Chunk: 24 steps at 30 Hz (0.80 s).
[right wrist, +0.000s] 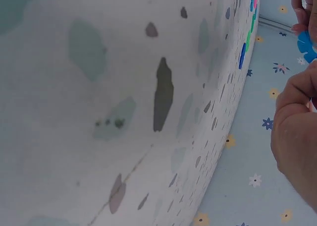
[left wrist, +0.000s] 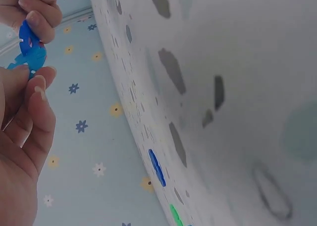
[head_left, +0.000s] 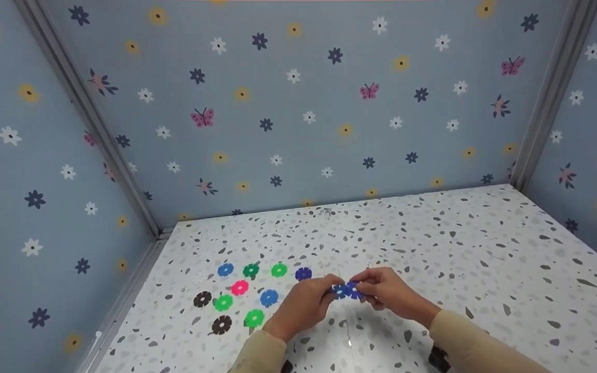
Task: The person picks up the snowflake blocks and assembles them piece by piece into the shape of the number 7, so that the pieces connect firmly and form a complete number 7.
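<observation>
In the head view, both hands meet above the speckled table. The left hand (head_left: 303, 305) pinches a lighter blue notched plastic disc (head_left: 339, 291) between thumb and fingers. A dark blue notched disc (head_left: 354, 290) is pinched by the right hand (head_left: 393, 292). The two discs meet edge to edge; in the left wrist view the dark blue disc (left wrist: 24, 41) stands at an angle to the lighter blue disc (left wrist: 35, 57). Fingertips cover parts of both. From the right wrist, the lighter blue disc (right wrist: 306, 46) shows between the hands, while the dark blue one is hidden.
Left of the hands lie several loose notched discs, among them a pink disc (head_left: 240, 287), a brown disc (head_left: 222, 325), a green disc (head_left: 254, 318) and a dark blue-violet disc (head_left: 303, 273). Flower-patterned walls (head_left: 309, 98) enclose the table (head_left: 464, 248) at back and sides.
</observation>
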Available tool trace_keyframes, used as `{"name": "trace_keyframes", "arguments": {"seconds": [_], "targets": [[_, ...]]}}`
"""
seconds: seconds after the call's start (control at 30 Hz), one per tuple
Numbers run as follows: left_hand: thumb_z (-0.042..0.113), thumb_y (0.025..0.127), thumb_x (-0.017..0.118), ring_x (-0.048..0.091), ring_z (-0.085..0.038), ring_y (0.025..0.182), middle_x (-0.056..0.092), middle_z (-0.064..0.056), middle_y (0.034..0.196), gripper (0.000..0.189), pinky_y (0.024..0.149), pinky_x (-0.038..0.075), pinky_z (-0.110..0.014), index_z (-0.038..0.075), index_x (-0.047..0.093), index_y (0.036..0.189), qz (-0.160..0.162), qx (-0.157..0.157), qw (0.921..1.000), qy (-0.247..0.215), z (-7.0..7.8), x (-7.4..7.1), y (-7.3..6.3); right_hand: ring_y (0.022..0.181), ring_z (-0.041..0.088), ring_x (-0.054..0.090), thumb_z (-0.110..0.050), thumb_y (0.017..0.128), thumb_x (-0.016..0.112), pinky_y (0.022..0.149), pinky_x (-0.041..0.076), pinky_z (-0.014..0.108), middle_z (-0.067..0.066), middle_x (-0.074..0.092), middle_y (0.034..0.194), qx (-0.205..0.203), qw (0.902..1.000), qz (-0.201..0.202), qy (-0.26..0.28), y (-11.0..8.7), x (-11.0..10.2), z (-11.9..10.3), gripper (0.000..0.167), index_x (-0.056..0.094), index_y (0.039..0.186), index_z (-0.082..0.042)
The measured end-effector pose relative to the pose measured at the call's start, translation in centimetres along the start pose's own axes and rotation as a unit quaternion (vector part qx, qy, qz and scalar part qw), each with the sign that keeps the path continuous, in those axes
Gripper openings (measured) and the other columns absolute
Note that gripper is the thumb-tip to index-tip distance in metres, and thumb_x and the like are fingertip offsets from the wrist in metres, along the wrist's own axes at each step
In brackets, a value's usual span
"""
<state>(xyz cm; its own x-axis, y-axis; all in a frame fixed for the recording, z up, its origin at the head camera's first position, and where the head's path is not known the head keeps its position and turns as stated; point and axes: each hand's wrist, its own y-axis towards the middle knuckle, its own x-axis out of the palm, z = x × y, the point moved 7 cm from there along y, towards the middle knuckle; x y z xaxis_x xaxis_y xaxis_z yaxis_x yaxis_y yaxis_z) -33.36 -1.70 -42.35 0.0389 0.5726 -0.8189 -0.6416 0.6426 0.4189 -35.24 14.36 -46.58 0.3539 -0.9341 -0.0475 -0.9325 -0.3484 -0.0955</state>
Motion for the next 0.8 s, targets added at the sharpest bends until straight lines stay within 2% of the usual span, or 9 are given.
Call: {"name": "trace_keyframes", "arguments": {"seconds": [0.13, 0.3, 0.47, 0.67, 0.8], "targets": [[0.001, 0.093, 0.066, 0.066, -0.004, 0.089, 0.072, 0.001, 0.101, 0.023, 0.079, 0.052, -0.02, 0.012, 0.067, 0.113, -0.001, 0.002, 1.0, -0.008, 0.1, 0.3, -0.1, 0.057, 0.008, 0.045, 0.002, 0.094, 0.058, 0.048, 0.032, 0.019, 0.007, 0.064, 0.077, -0.007, 0.9999, -0.004, 0.011, -0.1, 0.4, 0.0, 0.02, 0.063, 0.112, 0.007], [-0.002, 0.091, 0.067, 0.067, -0.004, 0.087, 0.073, 0.0, 0.1, 0.019, 0.077, 0.051, -0.016, 0.011, 0.067, 0.106, 0.001, 0.036, 0.9993, -0.007, 0.8, 1.1, 0.2, 0.054, 0.008, 0.041, 0.006, 0.094, 0.054, 0.047, 0.03, 0.02, 0.007, 0.063, 0.075, -0.001, 1.0, -0.005, 0.007, -0.4, 0.3, 0.1, 0.018, 0.063, 0.11, 0.008], [-0.006, 0.089, 0.067, 0.066, -0.003, 0.085, 0.073, -0.001, 0.097, 0.019, 0.074, 0.05, -0.015, 0.009, 0.065, 0.102, 0.014, 0.042, 0.9988, -0.023, 1.0, 1.5, 0.5, 0.056, 0.008, 0.042, 0.005, 0.094, 0.054, 0.047, 0.029, 0.021, 0.007, 0.063, 0.077, 0.006, 0.9999, 0.006, 0.011, -0.6, 0.1, 0.0, 0.019, 0.063, 0.11, 0.008], [0.0, 0.093, 0.066, 0.059, 0.001, 0.074, 0.072, 0.001, 0.096, 0.019, 0.068, 0.048, -0.015, 0.012, 0.066, 0.107, -0.007, 0.015, 0.9981, -0.059, 0.8, 1.2, 0.9, 0.054, 0.009, 0.038, 0.0, 0.097, 0.054, 0.047, 0.028, 0.022, 0.006, 0.061, 0.075, 0.015, 0.9998, 0.009, 0.011, -0.8, -0.3, 0.0, 0.017, 0.062, 0.11, 0.006], [0.008, 0.095, 0.066, 0.058, 0.003, 0.072, 0.071, 0.005, 0.093, 0.02, 0.067, 0.049, -0.016, 0.014, 0.067, 0.114, -0.024, -0.007, 0.9986, -0.046, 0.4, 1.0, 1.2, 0.056, 0.01, 0.039, -0.004, 0.098, 0.055, 0.048, 0.03, 0.022, 0.006, 0.059, 0.077, 0.022, 0.9997, 0.005, 0.007, -0.8, -0.8, 0.1, 0.02, 0.063, 0.114, 0.005]]}}
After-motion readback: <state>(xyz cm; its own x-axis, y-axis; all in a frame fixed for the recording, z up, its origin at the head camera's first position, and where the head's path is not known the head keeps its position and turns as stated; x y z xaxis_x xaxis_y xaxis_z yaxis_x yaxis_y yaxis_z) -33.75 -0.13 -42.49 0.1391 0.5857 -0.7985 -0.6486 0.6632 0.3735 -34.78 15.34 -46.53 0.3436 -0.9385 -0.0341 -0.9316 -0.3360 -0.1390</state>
